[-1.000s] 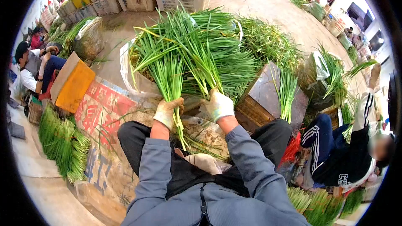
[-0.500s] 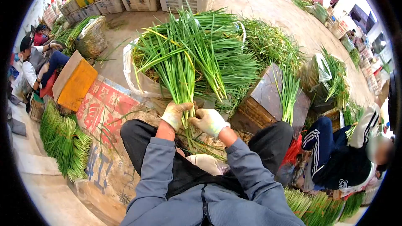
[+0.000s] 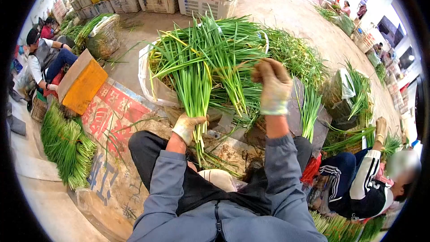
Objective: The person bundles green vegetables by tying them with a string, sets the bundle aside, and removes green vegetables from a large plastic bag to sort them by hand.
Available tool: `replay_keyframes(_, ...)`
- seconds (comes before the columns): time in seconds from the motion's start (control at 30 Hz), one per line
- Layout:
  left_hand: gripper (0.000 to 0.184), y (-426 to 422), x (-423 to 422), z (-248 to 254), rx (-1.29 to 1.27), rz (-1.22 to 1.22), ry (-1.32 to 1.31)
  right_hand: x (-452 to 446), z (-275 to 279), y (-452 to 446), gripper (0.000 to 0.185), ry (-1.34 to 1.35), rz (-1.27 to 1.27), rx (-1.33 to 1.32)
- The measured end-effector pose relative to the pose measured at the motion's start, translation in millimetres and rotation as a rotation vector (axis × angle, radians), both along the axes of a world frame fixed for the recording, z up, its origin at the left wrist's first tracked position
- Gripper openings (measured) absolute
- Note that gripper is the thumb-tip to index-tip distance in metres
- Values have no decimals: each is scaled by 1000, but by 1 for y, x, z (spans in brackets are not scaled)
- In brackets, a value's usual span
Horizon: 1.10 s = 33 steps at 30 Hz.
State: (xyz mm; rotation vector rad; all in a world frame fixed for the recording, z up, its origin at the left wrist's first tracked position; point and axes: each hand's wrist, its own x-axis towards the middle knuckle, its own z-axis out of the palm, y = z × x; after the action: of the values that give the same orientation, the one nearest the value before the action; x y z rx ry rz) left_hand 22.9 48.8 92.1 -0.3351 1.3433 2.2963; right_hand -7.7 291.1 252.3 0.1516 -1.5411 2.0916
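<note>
My left hand [image 3: 190,127], in a soiled pale work glove, is closed around the lower stalks of a bunch of garlic chives [image 3: 195,87]. The leaves fan upward over a large heap of chives [image 3: 246,69] in a white sack [image 3: 144,74]. My right hand [image 3: 271,83], gloved too, is raised over the right side of the heap with its fingers curled. From its fingertips a thin, blurred yellow-brown leaf [image 3: 233,68] stretches left. A smaller loose bundle [image 3: 234,87] lies on the heap right of the held bunch.
A dark-topped box [image 3: 319,127] with chives on it stands to my right. An orange box [image 3: 83,92] and tied bundles [image 3: 67,150] are on my left. Stacked crates [image 3: 208,2] stand behind the heap. Co-workers sit on both sides; one person [image 3: 358,183] is close at right.
My right hand has left the stalks beside my left hand and moved up and right, drawing a thin leaf. My left hand still grips the bunch. The co-worker at right has shifted.
</note>
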Motion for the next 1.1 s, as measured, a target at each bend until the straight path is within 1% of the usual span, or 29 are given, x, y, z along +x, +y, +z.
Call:
replay_keyframes(0.03,29,1,-1,0,0,7,-22,14,14,3,12,51,-14,-69)
replay_keyframes(0.1,31,4,-4,-6,-22,4,-6,29,16,5,14,56,-1,15)
replay_keyframes(0.17,31,7,-5,-7,-74,31,22,26,-17,-6,13,-141,103,328)
replay_keyframes(0.2,35,8,-4,2,-106,-10,-17,26,-27,-21,15,-246,107,595)
replay_keyframes(0.23,35,10,-3,3,-107,-15,-11,26,-38,-38,18,-353,110,861)
replay_keyframes(0.3,39,16,-2,1,-21,13,116,10,-101,-62,24,-312,27,1074)
replay_keyframes(0.33,41,17,-2,1,-121,6,174,9,-109,-66,23,-368,107,1025)
replay_keyframes(0.37,41,16,0,7,-127,17,173,8,-112,-72,23,-423,193,975)
replay_keyframes(0.4,41,14,3,12,-70,-4,186,8,-114,-73,21,-407,204,846)
replay_keyframes(0.43,40,11,6,17,-8,-24,200,13,-117,-67,20,-432,271,640)
replay_keyframes(0.47,39,8,7,19,20,-51,130,15,-121,-61,19,-432,363,482)
replay_keyframes(0.5,39,5,9,17,22,-51,127,19,-117,-55,19,-429,441,318)
replay_keyframes(0.53,38,5,6,15,64,-39,70,27,-109,-41,29,-389,384,524)
replay_keyframes(0.57,38,6,3,10,110,-25,12,32,-120,-35,20,-444,426,282)
replay_keyframes(0.6,36,7,0,0,73,50,31,40,-122,-31,19,-417,449,158)
replay_keyframes(0.63,36,3,-1,-11,71,45,25,51,-123,-23,18,-443,476,162)
replay_keyframes(0.67,35,1,-2,-8,61,36,-5,62,-124,-16,18,-470,502,166)
replay_keyframes(0.7,33,0,-2,-3,54,28,-37,76,-118,-11,19,-458,607,322)
replay_keyframes(0.77,30,0,2,6,77,41,-29,104,-110,-9,27,-702,788,663)
replay_keyframes(0.83,29,2,3,11,71,75,19,112,-180,7,32,-559,1126,1566)
replay_keyframes(0.87,29,0,-1,3,89,76,17,109,-200,18,32,-562,1121,1572)
replay_keyframes(0.93,29,0,-6,3,96,65,27,100,-227,37,27,-613,878,1803)
replay_keyframes(0.97,28,0,-1,1,96,58,19,76,-229,33,28,-459,666,1678)
replay_keyframes(1.0,25,3,3,3,137,70,-12,67,-146,1,26,-587,447,1280)
replay_keyframes(1.03,25,3,2,4,125,59,-3,43,-135,-9,30,-460,262,1133)
replay_keyframes(1.07,22,2,0,3,92,46,-22,25,-118,-25,36,-279,-2,1129)
replay_keyframes(1.1,20,1,2,0,58,36,-45,3,-108,-38,41,-262,-50,1046)
